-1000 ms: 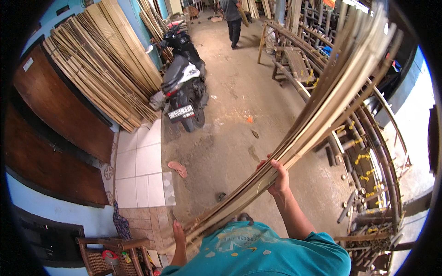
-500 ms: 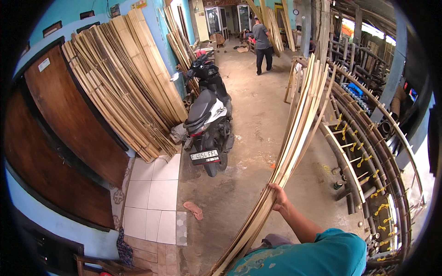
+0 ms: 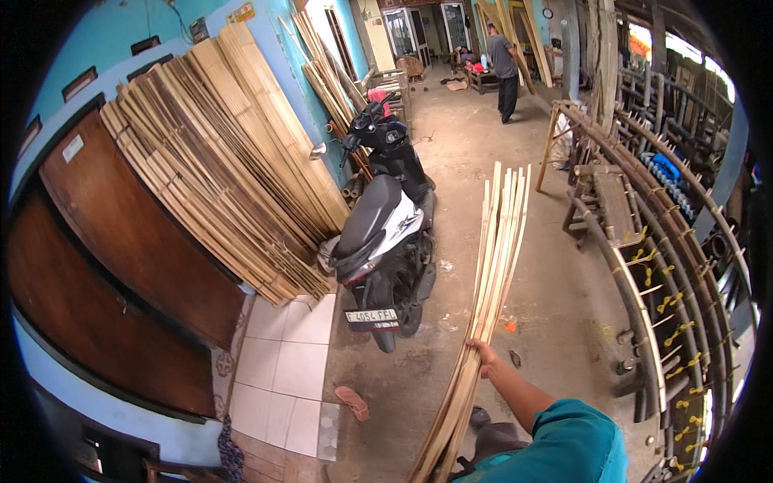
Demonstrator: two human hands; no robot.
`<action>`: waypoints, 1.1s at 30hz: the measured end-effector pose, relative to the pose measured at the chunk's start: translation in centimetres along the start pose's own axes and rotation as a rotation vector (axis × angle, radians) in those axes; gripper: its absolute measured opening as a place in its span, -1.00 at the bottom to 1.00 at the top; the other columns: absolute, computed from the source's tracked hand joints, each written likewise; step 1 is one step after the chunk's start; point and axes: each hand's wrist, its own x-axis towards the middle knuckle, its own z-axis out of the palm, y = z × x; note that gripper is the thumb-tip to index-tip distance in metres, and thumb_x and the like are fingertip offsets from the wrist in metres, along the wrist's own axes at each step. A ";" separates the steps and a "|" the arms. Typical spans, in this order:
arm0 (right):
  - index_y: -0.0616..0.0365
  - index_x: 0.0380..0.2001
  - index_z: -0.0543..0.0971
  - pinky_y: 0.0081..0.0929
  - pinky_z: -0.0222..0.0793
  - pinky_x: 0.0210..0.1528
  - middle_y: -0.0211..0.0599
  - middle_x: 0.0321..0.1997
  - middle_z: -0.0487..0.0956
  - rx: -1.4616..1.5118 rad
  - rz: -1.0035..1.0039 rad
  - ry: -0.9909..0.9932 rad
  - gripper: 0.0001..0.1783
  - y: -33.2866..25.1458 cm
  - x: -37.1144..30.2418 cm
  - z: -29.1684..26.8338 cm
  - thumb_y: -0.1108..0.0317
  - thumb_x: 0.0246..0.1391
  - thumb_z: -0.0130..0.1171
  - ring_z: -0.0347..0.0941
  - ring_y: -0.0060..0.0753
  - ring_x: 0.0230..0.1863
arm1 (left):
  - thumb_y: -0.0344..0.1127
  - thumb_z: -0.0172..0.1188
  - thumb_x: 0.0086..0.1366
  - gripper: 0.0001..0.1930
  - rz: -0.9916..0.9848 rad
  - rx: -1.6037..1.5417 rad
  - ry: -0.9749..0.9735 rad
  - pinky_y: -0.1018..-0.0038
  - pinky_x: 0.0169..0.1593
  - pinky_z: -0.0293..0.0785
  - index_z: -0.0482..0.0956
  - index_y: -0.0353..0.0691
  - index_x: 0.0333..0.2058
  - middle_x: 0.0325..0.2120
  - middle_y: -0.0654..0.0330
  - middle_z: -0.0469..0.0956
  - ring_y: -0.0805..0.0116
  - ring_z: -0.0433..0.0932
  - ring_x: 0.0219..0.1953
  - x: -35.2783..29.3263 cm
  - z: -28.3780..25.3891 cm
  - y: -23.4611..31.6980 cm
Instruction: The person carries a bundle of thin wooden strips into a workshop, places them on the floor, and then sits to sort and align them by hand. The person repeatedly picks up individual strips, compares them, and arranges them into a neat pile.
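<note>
Concrete floor (image 3: pixel 459 149) stretches past the motorbike (image 3: pixel 374 221), which our bamboo strips (image 3: pixel 488 298) should clear; our right hand (image 3: pixel 485 360) curls round them, our left hand is unseen.

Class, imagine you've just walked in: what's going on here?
One person's right hand grips a bundle of long pale strips; the left hand is out of view. A black and white scooter stands left of the bundle, beside other strips leaning against the wall. Further back, another person is on their feet.

The scooter's (image 3: pixel 377 229) plate (image 3: pixel 372 319) is legibly lettered and numbered; the door's (image 3: pixel 141 221) label (image 3: pixel 72 146) seems unreadable.
</note>
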 end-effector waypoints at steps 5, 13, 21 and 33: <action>0.04 -0.44 0.54 -0.02 0.54 -0.14 -0.14 -0.38 0.62 -0.096 0.053 0.018 -0.72 -8.2 9.2 -0.5 0.08 -0.09 0.26 0.57 -0.08 -0.34 | 0.17 0.05 0.33 -0.36 -0.099 -0.120 0.003 0.21 0.03 0.46 0.46 -0.27 0.13 -0.12 -0.08 0.60 0.04 0.54 0.00 2.1 5.4 5.0; 0.04 -0.30 0.57 -0.11 0.54 -0.09 -0.22 -0.30 0.64 -0.280 -0.038 0.094 -0.57 -10.8 24.9 -5.7 -0.11 0.05 0.23 0.59 -0.20 -0.28 | 0.17 0.07 0.32 -0.36 -0.278 -0.246 0.023 0.22 0.00 0.48 0.47 -0.28 0.13 -0.13 -0.07 0.60 0.06 0.55 -0.03 3.7 9.6 6.5; 0.04 0.41 0.09 -0.03 0.21 0.25 -0.15 0.44 0.17 -0.564 0.149 0.202 -0.01 -0.1 22.1 -12.8 -0.44 0.13 -0.11 0.20 -0.04 0.35 | 0.17 0.08 0.31 -0.36 -0.527 -0.359 0.055 0.23 -0.02 0.50 0.47 -0.28 0.12 -0.14 -0.05 0.61 0.08 0.57 -0.06 -1.6 12.0 4.2; -0.01 0.47 -0.11 0.12 -0.07 0.41 0.15 0.48 0.01 0.214 0.540 0.138 0.37 16.6 -0.8 -13.1 -0.80 -0.21 -0.33 -0.03 0.19 0.46 | 0.17 0.11 0.29 -0.35 -0.757 -0.453 0.013 0.25 -0.05 0.52 0.48 -0.29 0.11 -0.16 -0.03 0.62 0.11 0.60 -0.10 -8.1 12.3 1.7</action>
